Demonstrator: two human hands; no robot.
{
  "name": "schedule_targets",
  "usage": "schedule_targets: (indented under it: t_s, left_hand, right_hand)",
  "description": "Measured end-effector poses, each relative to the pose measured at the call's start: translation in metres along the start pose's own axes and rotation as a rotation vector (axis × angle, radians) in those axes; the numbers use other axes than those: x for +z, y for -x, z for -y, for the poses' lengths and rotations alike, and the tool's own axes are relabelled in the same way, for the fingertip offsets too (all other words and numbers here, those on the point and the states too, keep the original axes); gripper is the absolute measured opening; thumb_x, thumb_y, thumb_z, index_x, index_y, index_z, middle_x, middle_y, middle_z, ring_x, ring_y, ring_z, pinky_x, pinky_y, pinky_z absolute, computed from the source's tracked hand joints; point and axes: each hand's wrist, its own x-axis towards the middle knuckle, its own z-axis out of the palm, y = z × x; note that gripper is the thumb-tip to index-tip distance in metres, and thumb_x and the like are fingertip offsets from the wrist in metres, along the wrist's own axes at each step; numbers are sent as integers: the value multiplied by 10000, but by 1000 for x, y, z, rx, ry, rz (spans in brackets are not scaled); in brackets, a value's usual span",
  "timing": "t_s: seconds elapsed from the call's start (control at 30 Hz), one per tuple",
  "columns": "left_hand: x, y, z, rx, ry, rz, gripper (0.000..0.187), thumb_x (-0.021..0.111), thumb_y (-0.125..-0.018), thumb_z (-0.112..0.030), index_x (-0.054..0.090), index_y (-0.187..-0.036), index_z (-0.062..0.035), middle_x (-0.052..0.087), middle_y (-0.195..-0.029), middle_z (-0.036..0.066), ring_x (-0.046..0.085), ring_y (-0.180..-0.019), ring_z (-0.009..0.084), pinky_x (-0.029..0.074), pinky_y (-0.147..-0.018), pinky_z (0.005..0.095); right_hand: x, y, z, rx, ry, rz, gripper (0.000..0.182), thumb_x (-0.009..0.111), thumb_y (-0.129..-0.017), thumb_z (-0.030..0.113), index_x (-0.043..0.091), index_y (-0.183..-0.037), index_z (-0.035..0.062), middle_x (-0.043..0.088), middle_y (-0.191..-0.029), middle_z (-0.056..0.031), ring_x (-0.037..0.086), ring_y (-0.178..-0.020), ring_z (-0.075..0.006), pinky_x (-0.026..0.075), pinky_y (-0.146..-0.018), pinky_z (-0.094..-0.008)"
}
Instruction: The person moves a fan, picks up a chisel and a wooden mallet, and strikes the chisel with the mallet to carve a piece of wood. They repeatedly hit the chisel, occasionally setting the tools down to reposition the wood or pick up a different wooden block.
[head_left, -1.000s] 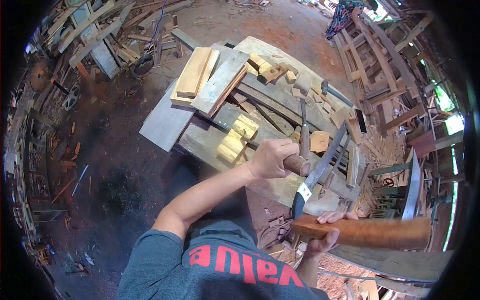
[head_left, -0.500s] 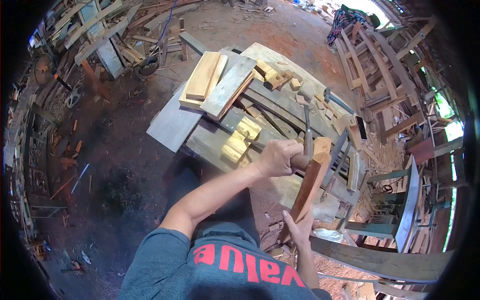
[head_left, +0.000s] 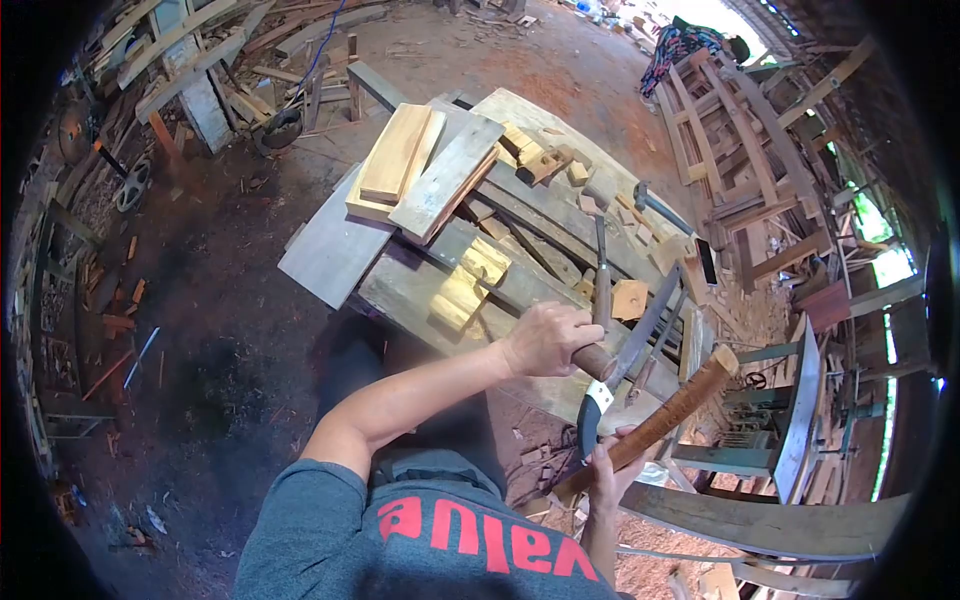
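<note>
My left hand is closed around a round wooden handle, whose end sticks out on its right. A dark narrow part shows on the hand's other side. My right hand grips the lower part of a reddish-brown, rough-surfaced length of wood, tilted up to the right with a pale cut end. Between the hands lies a tool with a black and white handle and a long grey blade. Yellowish notched wood rests on the workbench beyond my left hand.
Stacked boards, a wooden-handled tool, a hammer and a phone lie on the bench. A long curved plank crosses at the lower right. Wooden frames stand at the upper right.
The length of wood has swung down and right, away from my left hand, uncovering the black and white handle. My right hand has turned with it. The whole view has shifted slightly.
</note>
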Motion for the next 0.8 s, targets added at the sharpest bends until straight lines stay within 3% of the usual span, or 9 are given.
schedule_targets:
  t_s: [0.2, 0.27, 0.37, 0.5, 0.6, 0.7, 0.77, 0.8]
  left_hand:
    - [5, 3, 0, -37, 6, 0, 313, 729, -592, -147, 582, -868, -136, 551, -753, 37, 624, -721, 249, 478, -630, 393]
    - [5, 2, -1, -39, 9, 1, 296, 704, -613, -134, 586, -884, -135, 551, -747, 41, 628, -719, 247, 487, -628, 396]
    - [8, 2, -1, -47, 27, -10, 291, 699, -617, -133, 585, -884, -135, 549, -745, 42, 628, -724, 248, 486, -626, 393]
    - [11, 1, 1, -62, 28, -30, 308, 751, -579, -169, 584, -836, -138, 556, -743, 33, 621, -706, 253, 469, -609, 389]
    - [8, 0, 0, -78, 43, -28, 301, 742, -581, -163, 584, -837, -141, 550, -734, 36, 620, -706, 259, 470, -602, 389]
    - [3, -6, 0, -93, 62, -36, 299, 732, -583, -156, 581, -840, -142, 545, -728, 37, 619, -708, 265, 474, -598, 394]
    - [3, -5, -1, -112, 72, -33, 296, 727, -583, -152, 579, -840, -141, 543, -725, 38, 619, -709, 267, 477, -595, 398]
    - [5, -4, 2, -110, 52, -11, 295, 725, -584, -150, 577, -839, -138, 545, -728, 39, 619, -711, 270, 480, -595, 401]
  right_hand:
    - [4, -3, -1, 16, 40, 7, 566, 808, -729, 165, 439, -1140, 38, 491, -828, -10, 489, -708, -90, 404, -640, -228]
    - [2, -7, -5, -93, 78, -3, 554, 782, -755, 182, 421, -1151, 43, 515, -735, -30, 534, -614, -113, 448, -585, -229]
    - [3, -8, 0, -51, 57, -23, 562, 780, -745, 171, 421, -1159, 49, 517, -742, -29, 535, -609, -115, 462, -588, -235]
    - [4, -16, 34, -81, 53, -131, 534, 721, -769, 166, 404, -1179, 36, 525, -784, -51, 545, -673, -122, 472, -599, -250]
    - [9, -27, 59, -609, -270, -35, 525, 663, -823, 305, 396, -1183, 32, 535, -802, -67, 532, -692, -146, 465, -650, -279]
    - [20, -20, 21, -731, -362, -59, 600, 692, -806, 402, 402, -1192, 46, 555, -849, -107, 546, -733, -168, 463, -737, -319]
    - [7, -7, -23, -148, 805, 185, 587, 834, -708, 348, 527, -1117, 60, 584, -1165, -171, 610, -927, -175, 483, -808, -300]
    - [9, -4, -10, -86, 629, 126, 667, 831, -709, 325, 488, -1207, 43, 572, -1172, -150, 572, -987, -176, 457, -872, -333]
